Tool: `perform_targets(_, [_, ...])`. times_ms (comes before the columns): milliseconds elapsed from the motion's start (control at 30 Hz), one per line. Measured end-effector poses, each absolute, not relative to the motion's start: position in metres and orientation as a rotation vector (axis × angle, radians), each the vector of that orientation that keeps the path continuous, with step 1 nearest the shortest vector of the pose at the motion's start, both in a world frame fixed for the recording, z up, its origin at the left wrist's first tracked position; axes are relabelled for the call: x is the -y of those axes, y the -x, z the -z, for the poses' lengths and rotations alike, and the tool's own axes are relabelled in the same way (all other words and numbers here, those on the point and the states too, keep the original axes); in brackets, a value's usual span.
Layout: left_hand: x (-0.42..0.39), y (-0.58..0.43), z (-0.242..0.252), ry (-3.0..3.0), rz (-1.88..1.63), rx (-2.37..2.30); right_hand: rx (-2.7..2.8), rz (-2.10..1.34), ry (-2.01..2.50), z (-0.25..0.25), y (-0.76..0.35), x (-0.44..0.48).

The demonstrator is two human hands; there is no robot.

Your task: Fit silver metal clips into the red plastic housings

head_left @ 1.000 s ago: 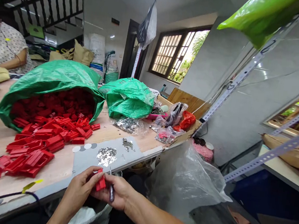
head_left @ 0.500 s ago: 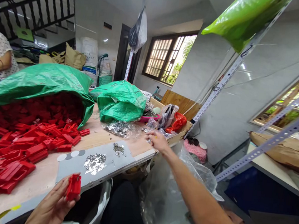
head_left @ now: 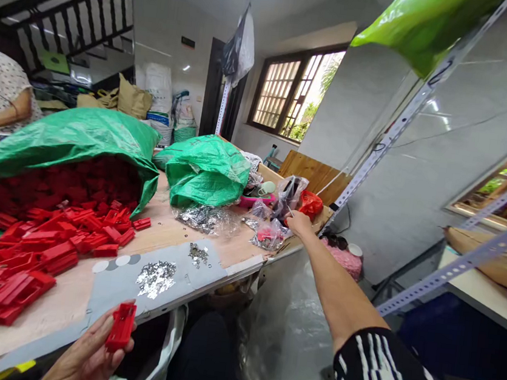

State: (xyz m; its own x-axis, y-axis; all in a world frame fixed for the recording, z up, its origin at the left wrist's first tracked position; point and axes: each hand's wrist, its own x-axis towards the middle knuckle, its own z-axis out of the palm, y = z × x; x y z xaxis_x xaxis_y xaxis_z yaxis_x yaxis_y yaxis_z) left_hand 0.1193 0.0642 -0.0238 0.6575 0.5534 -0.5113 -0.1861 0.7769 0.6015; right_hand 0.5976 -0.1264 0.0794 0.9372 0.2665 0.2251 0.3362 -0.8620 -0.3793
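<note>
Left hand (head_left: 91, 349), lower left of centre: the thumb and fingers close around a small, hollow, red plastic block (head_left: 120, 328), its open face turned toward the viewer. Right hand (head_left: 301, 225), right of centre: the arm is outstretched and the fingers are drawn together beside a bright orange-red plastic bag (head_left: 311, 203) and crumpled clear plastic bags (head_left: 290, 193); a thin, pale object shows at the fingertips — whether it is gripped cannot be told. Between the hands, a flat grey mat (head_left: 118, 293) on the pale wooden tabletop (head_left: 156, 237) bears a heap of shiny silver metal pieces (head_left: 156, 278), a smaller, duller heap of metal pieces (head_left: 199, 256) and, at its left edge, flat white and grey discs (head_left: 123, 260). At left, a pile of red plastic blocks (head_left: 29, 265) spills from a large green woven sack (head_left: 77, 127); a smaller green sack (head_left: 207, 172) lies near the centre. Upper left: a person in a dotted shirt (head_left: 4, 73).
</note>
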Motion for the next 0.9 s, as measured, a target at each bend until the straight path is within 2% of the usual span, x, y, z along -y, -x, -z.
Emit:
perform_targets(267, [-0.052,-0.118,0.005,-0.577,-0.435,-0.726,0.675,0.216,2.543,-0.080,-0.551,0.127])
perform_targets(367, [-0.050,-0.118,-0.005,-0.587,-0.400,-0.593,0.904,0.004,2.401,-0.067,-0.498,0.106])
perform_targets(600, [-0.049,-0.111,-0.008,-0.541,-0.340,-0.408,1.185,-0.916,1.680,-0.031,-0.335,0.058])
perform_targets(733, [-0.046,-0.106,-0.005,-0.555,-0.358,-0.431,1.199,-1.095,1.481,-0.023,-0.289,0.033])
perform_targets(900, [-0.046,-0.101,-0.001,-0.599,-0.379,-0.481,1.233,-1.126,1.506,-0.022,-0.273,0.018])
